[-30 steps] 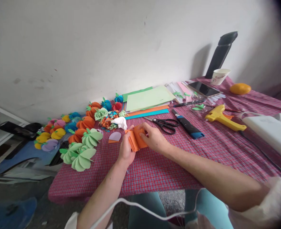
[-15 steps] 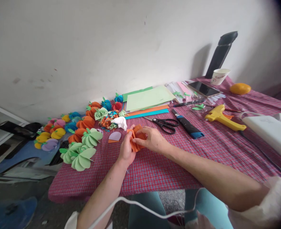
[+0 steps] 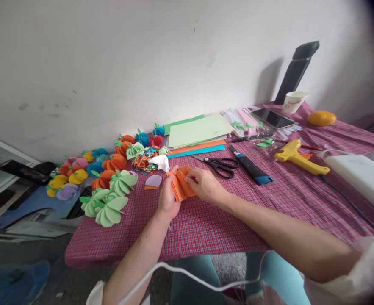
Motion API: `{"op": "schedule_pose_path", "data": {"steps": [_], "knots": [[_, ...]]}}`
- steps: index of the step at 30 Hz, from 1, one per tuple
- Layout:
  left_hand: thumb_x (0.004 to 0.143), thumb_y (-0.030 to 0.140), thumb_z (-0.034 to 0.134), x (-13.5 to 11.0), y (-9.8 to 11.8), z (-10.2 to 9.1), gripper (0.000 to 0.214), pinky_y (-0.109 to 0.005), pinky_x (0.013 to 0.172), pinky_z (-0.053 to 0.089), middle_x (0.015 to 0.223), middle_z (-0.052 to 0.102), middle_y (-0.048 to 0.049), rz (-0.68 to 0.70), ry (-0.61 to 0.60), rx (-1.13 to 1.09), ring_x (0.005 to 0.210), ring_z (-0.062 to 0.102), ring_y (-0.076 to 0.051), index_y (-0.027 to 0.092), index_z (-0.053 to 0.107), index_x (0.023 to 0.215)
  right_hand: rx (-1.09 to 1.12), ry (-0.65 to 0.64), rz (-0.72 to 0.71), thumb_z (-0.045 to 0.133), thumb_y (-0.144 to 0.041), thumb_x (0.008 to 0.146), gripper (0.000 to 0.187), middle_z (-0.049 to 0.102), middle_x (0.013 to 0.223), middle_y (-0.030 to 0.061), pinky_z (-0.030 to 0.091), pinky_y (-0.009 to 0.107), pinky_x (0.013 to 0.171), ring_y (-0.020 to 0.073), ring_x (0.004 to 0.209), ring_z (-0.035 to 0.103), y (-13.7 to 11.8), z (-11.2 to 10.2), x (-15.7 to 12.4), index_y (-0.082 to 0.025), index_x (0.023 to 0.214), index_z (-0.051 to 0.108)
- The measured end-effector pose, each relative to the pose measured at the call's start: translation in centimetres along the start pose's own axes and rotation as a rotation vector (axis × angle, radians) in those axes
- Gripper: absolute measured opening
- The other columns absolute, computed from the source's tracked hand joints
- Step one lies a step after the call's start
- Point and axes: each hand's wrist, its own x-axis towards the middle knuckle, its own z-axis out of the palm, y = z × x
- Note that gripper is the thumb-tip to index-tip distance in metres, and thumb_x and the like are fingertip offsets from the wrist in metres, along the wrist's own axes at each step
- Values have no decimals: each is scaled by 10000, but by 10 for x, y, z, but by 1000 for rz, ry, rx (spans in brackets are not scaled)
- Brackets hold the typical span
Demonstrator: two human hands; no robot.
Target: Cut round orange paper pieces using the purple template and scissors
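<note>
Over the near part of the table, my left hand [image 3: 168, 197] grips a bundle of folded orange paper [image 3: 181, 186] from its left side. My right hand [image 3: 206, 184] pinches the bundle's right-hand folds, its fingertips bent together. The paper stands in several upright pleats, fanned apart between the two hands. Just left of my left hand lies a lilac paper piece with a rounded top [image 3: 154, 181], with an orange piece partly under it. Black-handled scissors [image 3: 221, 166] rest beyond my right hand, beside a black and blue utility knife [image 3: 252, 168].
Paper pumpkins [image 3: 112, 163] in several colours crowd the left side, near a heap of paper scraps [image 3: 145, 160]. Coloured sheets [image 3: 199, 131] lie at the back. To the right are a yellow glue gun [image 3: 301, 159], phone [image 3: 273, 118], paper cup [image 3: 295, 102], orange fruit [image 3: 322, 118] and white box [image 3: 358, 180].
My right hand has drawn slightly back to the right, and its fingers have curled in. The orange folds are spread wider, showing more of their faces. My left hand keeps its hold.
</note>
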Motion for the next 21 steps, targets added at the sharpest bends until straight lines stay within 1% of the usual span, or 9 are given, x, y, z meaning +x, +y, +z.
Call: {"op": "schedule_pose_path", "data": {"steps": [3,6,8,10,11,14,16,18,21], "knots": [[821,337,461,0,0,0,441,-317,948,395,1241,558,-61,5,1,-3,1143,502,-198,220,482,1246,23,-15,21,481,-177,786,176,580,648,13,304,202,525,92,553,470,-1,0,0,-148,637,571],[817,334,466,0,1,1,422,-315,939,404,1248,552,-60,6,27,-10,1140,505,-202,214,505,1220,92,-23,38,487,-152,768,105,610,704,1,334,195,550,99,585,507,-1,-1,-2,-171,785,589],[816,330,465,1,1,1,409,-318,929,413,1240,557,-59,-3,49,-14,1136,508,-206,213,517,1205,119,-5,59,493,-133,751,239,627,755,0,354,197,565,112,616,534,0,-1,-2,-193,971,564],[815,327,466,2,0,0,402,-320,919,421,1224,569,-53,-6,61,-14,1129,513,-207,216,524,1196,127,3,68,493,-117,739,352,635,779,2,368,201,573,124,642,550,1,0,-3,-202,1080,524],[815,328,466,2,0,0,402,-320,917,422,1216,575,-52,-5,58,-15,1125,516,-207,218,523,1197,130,-5,54,485,-106,740,348,637,783,4,376,203,585,125,651,555,2,0,-3,-201,1070,537],[816,333,465,2,0,0,415,-317,917,422,1190,592,-55,-3,39,-20,1112,526,-203,215,514,1210,126,-44,-29,444,-75,759,254,640,813,22,394,210,646,119,689,563,2,0,-2,-178,893,634],[818,337,462,2,0,0,426,-319,917,423,1178,599,-60,-11,28,-22,1101,534,-202,210,504,1221,108,-59,-62,448,-88,771,233,637,820,35,392,214,658,118,696,558,1,-1,-2,-165,816,663],[821,347,456,2,0,0,433,-322,915,425,1181,596,-63,-23,21,-22,1097,536,-204,209,496,1230,97,-70,-61,470,-133,788,207,634,806,38,390,219,653,119,690,551,-2,-2,-2,-162,817,672],[824,363,452,1,-2,0,442,-326,915,427,1216,574,-59,-38,-1,-19,1114,525,-209,220,485,1241,94,-88,-31,508,-258,813,201,635,789,45,391,232,669,130,706,553,-6,-4,-3,-157,838,679]]}}
